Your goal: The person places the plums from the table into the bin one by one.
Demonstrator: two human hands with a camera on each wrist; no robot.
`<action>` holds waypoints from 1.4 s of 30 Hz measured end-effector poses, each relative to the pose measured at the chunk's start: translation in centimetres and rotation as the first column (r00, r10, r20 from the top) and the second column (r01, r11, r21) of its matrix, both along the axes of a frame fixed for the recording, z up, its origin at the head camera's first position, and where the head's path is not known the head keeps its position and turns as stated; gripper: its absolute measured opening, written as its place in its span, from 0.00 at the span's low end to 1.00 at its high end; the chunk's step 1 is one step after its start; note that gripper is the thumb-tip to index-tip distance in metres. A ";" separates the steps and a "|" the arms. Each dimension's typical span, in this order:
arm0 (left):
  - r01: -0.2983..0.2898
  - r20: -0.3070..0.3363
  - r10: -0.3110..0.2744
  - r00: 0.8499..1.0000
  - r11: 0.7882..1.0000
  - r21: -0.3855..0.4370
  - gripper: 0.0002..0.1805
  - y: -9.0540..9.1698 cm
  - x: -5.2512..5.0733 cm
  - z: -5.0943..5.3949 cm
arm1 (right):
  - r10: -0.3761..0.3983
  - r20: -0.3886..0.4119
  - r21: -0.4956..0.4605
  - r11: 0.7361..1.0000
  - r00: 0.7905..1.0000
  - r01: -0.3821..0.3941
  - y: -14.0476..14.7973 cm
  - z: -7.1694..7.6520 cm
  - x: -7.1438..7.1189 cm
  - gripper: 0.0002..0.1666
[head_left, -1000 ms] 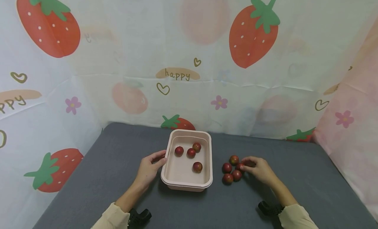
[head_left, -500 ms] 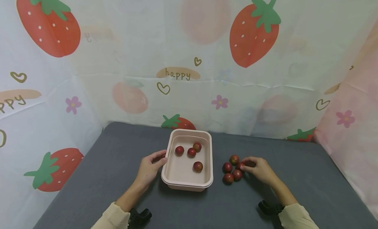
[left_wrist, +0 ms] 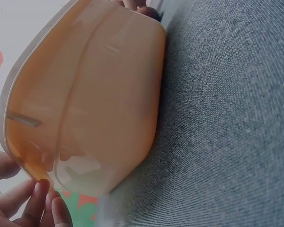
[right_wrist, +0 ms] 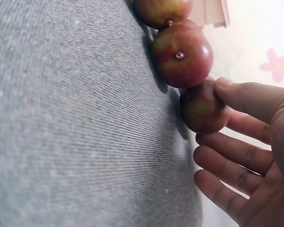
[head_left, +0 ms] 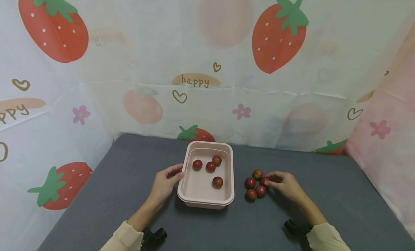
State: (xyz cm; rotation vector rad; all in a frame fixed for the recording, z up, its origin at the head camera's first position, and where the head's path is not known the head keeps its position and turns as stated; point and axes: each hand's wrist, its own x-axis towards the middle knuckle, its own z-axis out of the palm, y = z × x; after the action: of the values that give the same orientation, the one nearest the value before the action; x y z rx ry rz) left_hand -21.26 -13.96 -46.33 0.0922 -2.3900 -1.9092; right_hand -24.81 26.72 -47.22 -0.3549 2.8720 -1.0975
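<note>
In the head view a pale pink plastic box [head_left: 201,195] stands on the table with several dark red plums [head_left: 217,182] lying inside it. My left hand [head_left: 163,184] holds the box by its left rim; in the left wrist view the fingers [left_wrist: 35,201] are at the rim's corner. Right of the box, several more plums [head_left: 251,195] lie in a close cluster. My right hand [head_left: 284,186] pinches the rightmost plum [right_wrist: 203,108] between thumb and fingers, beside another plum [right_wrist: 182,56]. The fingers partly hide the pinched plum.
Dark grey cloth [head_left: 136,161] covers the table. A white curtain [head_left: 146,56] printed with strawberries hangs behind and along the sides. Each wrist carries a black strap mount, the right mount [head_left: 296,228] close to the table.
Both hands stay in place, the left at the box and the right at the same plum. The head view shifts only slightly.
</note>
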 end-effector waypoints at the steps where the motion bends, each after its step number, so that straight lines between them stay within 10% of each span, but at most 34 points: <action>1: 0.001 0.000 -0.001 1.000 1.000 0.000 0.20 0.0 0.0 0.0 | -0.002 -0.002 0.000 1.000 1.000 0.002 0.1 0.1 0.0 0.20; 42: -0.004 0.014 0.004 1.000 1.000 0.002 0.20 0.0 0.1 0.1 | 0.015 -0.127 -0.053 0.998 0.992 -0.022 -0.7 4.8 0.8 0.20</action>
State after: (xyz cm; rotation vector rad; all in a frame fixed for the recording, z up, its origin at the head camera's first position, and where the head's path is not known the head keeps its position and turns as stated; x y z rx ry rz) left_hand -21.19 -13.96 -46.21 0.1111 -2.3949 -1.9156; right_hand -24.01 26.04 -42.42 -0.4698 2.9444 -1.1937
